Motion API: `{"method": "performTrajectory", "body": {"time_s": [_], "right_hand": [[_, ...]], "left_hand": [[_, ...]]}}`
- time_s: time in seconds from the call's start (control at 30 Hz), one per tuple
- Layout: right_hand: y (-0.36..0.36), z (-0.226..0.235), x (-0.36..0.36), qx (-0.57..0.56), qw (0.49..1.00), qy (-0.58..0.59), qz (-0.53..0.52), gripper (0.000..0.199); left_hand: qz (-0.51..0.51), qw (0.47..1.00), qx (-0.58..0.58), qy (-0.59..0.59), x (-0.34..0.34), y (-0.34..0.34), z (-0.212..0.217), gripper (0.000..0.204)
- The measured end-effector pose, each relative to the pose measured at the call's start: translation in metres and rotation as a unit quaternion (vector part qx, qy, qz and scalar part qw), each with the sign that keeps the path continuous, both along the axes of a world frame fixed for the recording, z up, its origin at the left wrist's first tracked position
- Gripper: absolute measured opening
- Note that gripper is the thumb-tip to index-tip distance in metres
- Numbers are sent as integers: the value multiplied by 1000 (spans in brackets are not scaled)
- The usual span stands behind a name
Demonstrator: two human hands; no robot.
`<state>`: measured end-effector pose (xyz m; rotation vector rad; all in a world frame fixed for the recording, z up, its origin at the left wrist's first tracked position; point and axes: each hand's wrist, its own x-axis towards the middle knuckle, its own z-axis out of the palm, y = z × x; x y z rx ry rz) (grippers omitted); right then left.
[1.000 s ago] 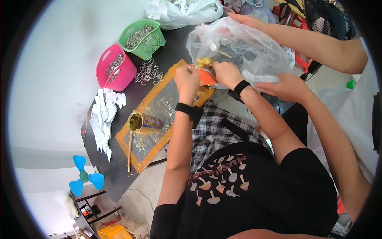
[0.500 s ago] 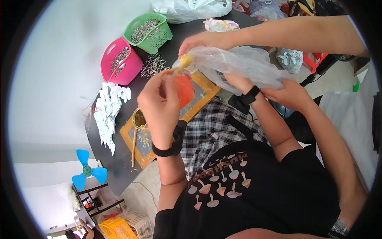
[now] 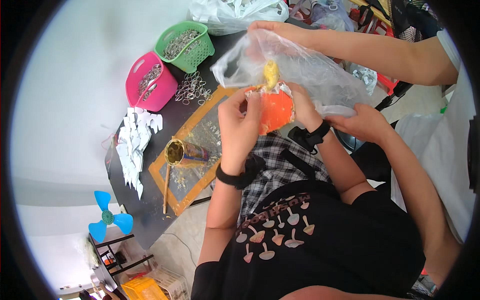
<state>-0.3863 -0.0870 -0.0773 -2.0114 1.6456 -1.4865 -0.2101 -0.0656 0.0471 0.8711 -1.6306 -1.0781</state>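
My left hand is closed in a pinch on the left edge of a flat orange piece with a ragged, pale-smeared upper edge. I cannot tell whether it is card or plastic. A soft yellow lump stands at its top edge. My right hand grips the piece's right edge, its fingers partly hidden behind it. Just beyond is a clear plastic bag, held by another person's two hands, one at its far side and one at its near right end.
On the dark table lie a wood-framed board, a tin with yellowish residue, a stick and white cut pieces. Pink and green baskets hold metal rings; loose rings lie beside them. A blue fan stands left.
My left hand and the orange piece have moved right, uncovering the tin. My right hand now shows at the piece's right edge. The other person's far hand has moved away, spreading the bag wider.
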Motion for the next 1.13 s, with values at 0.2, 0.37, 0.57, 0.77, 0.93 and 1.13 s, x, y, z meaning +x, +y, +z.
{"method": "performTrajectory", "body": {"time_s": [0.2,0.37,0.57,0.77,0.93,1.13], "right_hand": [[9,0,-15,159,916,-364,59,27],[25,15,-16,-10,886,-438,-153,26],[30,13,-31,-30,962,57,-264,19],[34,16,-27,0,990,54,-127,10],[51,35,-18,56,986,102,-123,13],[52,32,-27,-40,994,-58,-84,15]], "left_hand": [[7,999,12,-33,-6,-30,-28,22],[73,989,-54,-117,-28,-21,-35,19],[47,990,-69,-113,-44,-25,-47,19],[53,992,-24,-115,-45,-22,-55,17],[58,991,-58,-109,-42,-17,-57,15],[113,941,-277,-155,-30,-6,-65,11]]}}
